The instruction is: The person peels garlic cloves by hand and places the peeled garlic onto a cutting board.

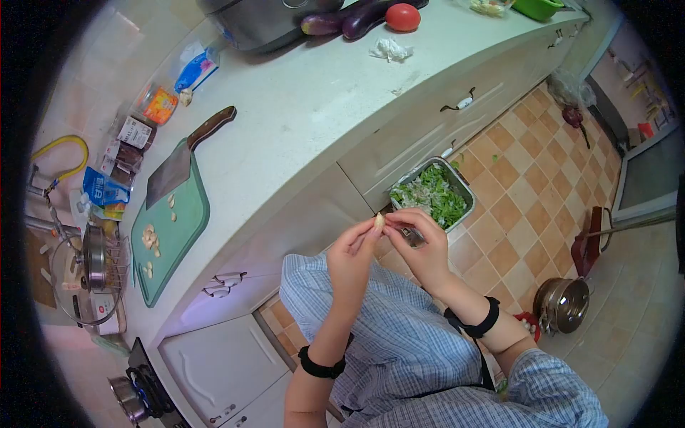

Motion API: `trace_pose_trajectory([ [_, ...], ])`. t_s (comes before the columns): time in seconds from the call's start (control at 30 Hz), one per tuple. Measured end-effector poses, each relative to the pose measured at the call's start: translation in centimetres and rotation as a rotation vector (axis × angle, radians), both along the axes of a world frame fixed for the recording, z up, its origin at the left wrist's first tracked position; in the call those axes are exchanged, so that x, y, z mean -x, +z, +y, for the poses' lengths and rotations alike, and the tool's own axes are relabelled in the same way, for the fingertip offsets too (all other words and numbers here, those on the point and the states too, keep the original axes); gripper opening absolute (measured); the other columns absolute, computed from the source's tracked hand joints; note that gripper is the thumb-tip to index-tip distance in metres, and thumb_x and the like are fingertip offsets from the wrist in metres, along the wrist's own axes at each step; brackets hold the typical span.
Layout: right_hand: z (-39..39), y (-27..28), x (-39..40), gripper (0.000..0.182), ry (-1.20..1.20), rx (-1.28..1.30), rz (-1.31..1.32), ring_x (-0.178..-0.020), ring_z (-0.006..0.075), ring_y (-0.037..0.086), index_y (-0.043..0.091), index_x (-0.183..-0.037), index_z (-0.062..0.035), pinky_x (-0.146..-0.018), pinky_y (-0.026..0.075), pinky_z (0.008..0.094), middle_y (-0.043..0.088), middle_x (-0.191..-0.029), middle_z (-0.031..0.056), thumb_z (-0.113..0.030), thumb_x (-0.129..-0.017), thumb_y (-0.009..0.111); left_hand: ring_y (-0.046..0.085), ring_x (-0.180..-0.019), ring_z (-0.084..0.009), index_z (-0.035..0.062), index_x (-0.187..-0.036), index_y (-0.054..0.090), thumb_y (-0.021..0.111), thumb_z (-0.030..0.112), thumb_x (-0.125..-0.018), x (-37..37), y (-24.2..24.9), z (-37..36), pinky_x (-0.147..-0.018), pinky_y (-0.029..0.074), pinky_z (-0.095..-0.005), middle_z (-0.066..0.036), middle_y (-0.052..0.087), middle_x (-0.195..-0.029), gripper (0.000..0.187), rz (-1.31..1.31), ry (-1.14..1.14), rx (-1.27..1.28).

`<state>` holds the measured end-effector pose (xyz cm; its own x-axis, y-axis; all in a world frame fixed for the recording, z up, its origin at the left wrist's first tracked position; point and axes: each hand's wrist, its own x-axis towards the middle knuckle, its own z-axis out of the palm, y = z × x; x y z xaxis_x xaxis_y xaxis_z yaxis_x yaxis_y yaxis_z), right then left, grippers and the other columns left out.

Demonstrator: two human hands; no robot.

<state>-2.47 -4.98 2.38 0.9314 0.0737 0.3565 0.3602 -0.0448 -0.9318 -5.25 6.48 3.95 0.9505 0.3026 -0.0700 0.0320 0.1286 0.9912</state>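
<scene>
My left hand and my right hand meet in front of my body. Between their fingertips is a small pale garlic clove, pinched from both sides. Just beyond and below them, a bin on the floor holds green vegetable scraps. To the left on the counter, several peeled garlic cloves lie on a green cutting board. A cleaver rests across the board's far end, its brown handle over the counter.
Along the counter are a dark cooker, eggplants, a tomato and a crumpled tissue. Jars and packets line the wall. A lidded pot stands on the tiled floor at right.
</scene>
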Motion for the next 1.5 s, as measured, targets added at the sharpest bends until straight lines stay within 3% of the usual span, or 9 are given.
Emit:
trace_pose_trajectory([
  [0.17,-0.5,0.2,-0.5,0.028,0.128,-0.076,0.164,-0.079,0.0164,0.058,0.054,-0.099,0.0001,-0.071,0.047,0.0248,0.058,-0.084,0.0094,0.001,-0.071,0.062,0.060,-0.081,-0.0184,-0.0085,-0.098,0.056,0.056,0.003,-0.080,0.0,0.0,0.4,-0.075,0.050,-0.0275,-0.014,0.060,-0.091,0.021,0.042,-0.031,0.029],
  [0.3,-0.7,-0.6,-1.2,0.036,0.210,-0.114,0.119,-0.078,0.0157,0.057,0.049,-0.106,0.0003,-0.070,0.046,0.0246,0.057,-0.083,0.0082,0.000,-0.073,0.061,0.060,-0.082,-0.0185,-0.0085,-0.098,0.056,0.055,0.003,-0.081,0.0,-0.1,0.7,-0.076,0.050,-0.0277,-0.014,0.060,-0.092,0.021,0.047,-0.063,0.033],
  [0.37,-0.7,-0.8,-1.4,0.041,0.209,0.032,-0.015,-0.071,0.0144,0.055,0.042,-0.113,0.0007,-0.068,0.045,0.0245,0.056,-0.081,0.0073,-0.002,-0.075,0.059,0.060,-0.083,-0.0184,-0.0084,-0.098,0.056,0.056,0.003,-0.081,0.0,0.2,0.7,-0.076,0.049,-0.0278,-0.014,0.060,-0.093,0.021,0.059,-0.082,0.022],
  [0.57,-0.7,-0.4,-1.0,0.046,0.219,0.065,0.047,-0.061,0.0115,0.048,0.039,-0.116,0.0005,-0.059,0.043,0.0239,0.054,-0.080,0.0053,-0.002,-0.074,0.058,0.060,-0.083,-0.0182,-0.0083,-0.099,0.056,0.056,0.003,-0.080,0.1,0.0,0.7,-0.076,0.050,-0.0270,-0.014,0.060,-0.094,0.022,0.046,-0.069,0.011],
  [0.9,-0.5,0.1,-0.6,0.048,0.157,0.064,0.042,-0.059,0.0096,0.046,0.040,-0.114,0.0006,-0.057,0.042,0.0214,0.054,-0.078,0.0040,0.001,-0.071,0.060,0.059,-0.080,-0.0152,-0.0069,-0.099,0.056,0.056,0.007,-0.081,0.2,0.2,0.4,-0.073,0.049,-0.0239,-0.011,0.060,-0.092,0.022,0.104,-0.033,0.093],
  [1.1,-0.4,0.0,-0.9,0.043,0.247,-0.112,0.180,-0.063,0.0066,0.049,0.043,-0.110,0.0004,-0.060,0.043,0.0201,0.055,-0.079,0.0030,0.003,-0.071,0.060,0.058,-0.079,-0.0129,-0.0054,-0.100,0.055,0.053,0.011,-0.084,0.2,0.9,0.4,-0.071,0.048,-0.0213,-0.009,0.059,-0.088,0.024,0.219,-0.044,0.264],
  [1.5,-0.3,0.0,-0.7,0.036,0.122,-0.061,0.123,-0.079,0.0135,0.058,0.046,-0.103,0.0001,-0.069,0.047,0.0236,0.059,-0.084,0.0081,-0.003,-0.072,0.065,0.059,-0.084,-0.0163,-0.0074,-0.098,0.055,0.055,0.004,-0.081,0.3,0.0,0.4,-0.075,0.048,-0.0239,-0.012,0.059,-0.093,0.021,0.126,0.001,0.185],
])
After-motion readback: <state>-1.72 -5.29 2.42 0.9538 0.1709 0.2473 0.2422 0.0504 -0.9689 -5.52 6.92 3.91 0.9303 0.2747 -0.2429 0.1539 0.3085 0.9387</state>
